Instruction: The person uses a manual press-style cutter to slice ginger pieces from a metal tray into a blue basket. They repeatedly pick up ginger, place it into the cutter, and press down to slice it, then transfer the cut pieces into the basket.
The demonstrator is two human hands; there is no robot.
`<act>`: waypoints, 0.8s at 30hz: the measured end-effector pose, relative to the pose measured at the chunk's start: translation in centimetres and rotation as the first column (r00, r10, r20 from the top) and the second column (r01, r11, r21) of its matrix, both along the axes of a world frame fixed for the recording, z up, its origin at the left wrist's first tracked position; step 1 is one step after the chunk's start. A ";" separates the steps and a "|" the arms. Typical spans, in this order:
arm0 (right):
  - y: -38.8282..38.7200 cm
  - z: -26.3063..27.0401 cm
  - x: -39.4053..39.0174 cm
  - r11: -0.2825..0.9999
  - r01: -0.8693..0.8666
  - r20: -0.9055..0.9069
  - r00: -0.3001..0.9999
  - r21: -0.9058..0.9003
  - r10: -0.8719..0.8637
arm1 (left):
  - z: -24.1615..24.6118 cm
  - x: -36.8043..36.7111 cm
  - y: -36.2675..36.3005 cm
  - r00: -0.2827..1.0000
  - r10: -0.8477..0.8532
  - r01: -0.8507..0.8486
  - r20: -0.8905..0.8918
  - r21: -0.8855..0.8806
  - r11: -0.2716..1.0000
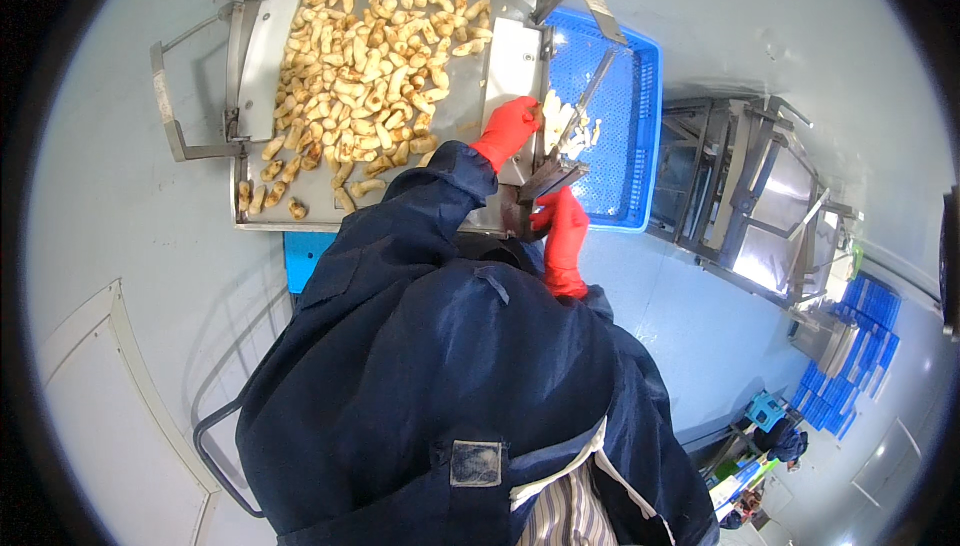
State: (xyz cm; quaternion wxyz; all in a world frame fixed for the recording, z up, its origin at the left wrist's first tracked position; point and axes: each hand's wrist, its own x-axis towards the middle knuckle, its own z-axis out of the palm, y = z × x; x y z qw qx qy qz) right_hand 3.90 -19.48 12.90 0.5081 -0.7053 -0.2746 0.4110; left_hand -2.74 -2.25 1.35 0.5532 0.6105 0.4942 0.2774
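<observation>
My left hand (511,128), in a red glove, is curled at the outer edge of the white cutting board (511,58). A brownish bit, apparently a mushroom end, shows at its fingertips; the rest is hidden. Just past the edge, pale cut mushroom pieces (552,114) lie by the slanted metal blade arm (592,88) of a hinged cutter. My right hand (564,238), also red-gloved, has bent fingers just below the cutter's dark handle (553,180). Whether it grips the handle cannot be made out. Many whole, pale, brown-stained mushrooms (367,80) are heaped left of my hands.
The stainless steel table (465,95) has a raised rim. A second cutter frame (166,107) and white board (262,69) stand at its left. A blue perforated crate (646,133) sits against the right side. Metal racks (750,193) and stacked blue crates (847,351) are farther right.
</observation>
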 end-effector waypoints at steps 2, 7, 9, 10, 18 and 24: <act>1.6 2.9 -0.8 1.000 0.006 -0.025 1.000 0.011 -0.005 | -0.8 -1.5 -0.2 0.994 0.060 -0.048 -0.092 0.125 0.991; 0.3 0.1 -0.6 0.999 0.018 -0.092 0.996 0.048 -0.014 | 1.3 -0.6 0.0 1.000 0.007 -0.007 -0.005 -0.085 0.996; -0.2 -0.7 -0.7 1.000 0.005 -0.100 0.995 0.021 -0.003 | 1.1 -0.7 -0.2 0.995 0.031 -0.025 0.094 -0.064 0.998; -0.1 -0.4 -0.6 1.000 0.003 -0.086 0.996 0.025 -0.001 | 1.9 -0.9 -0.4 0.994 0.037 -0.019 0.106 -0.170 0.985; 0.3 -0.4 -0.4 0.997 0.011 -0.126 0.992 0.079 -0.001 | -1.7 -0.1 0.1 0.987 0.133 -0.129 0.092 -0.046 0.991; -0.2 -0.8 -0.8 0.999 -0.029 -0.094 0.995 -0.013 0.028 | -1.5 1.2 0.1 0.977 0.178 -0.175 -0.117 0.036 0.984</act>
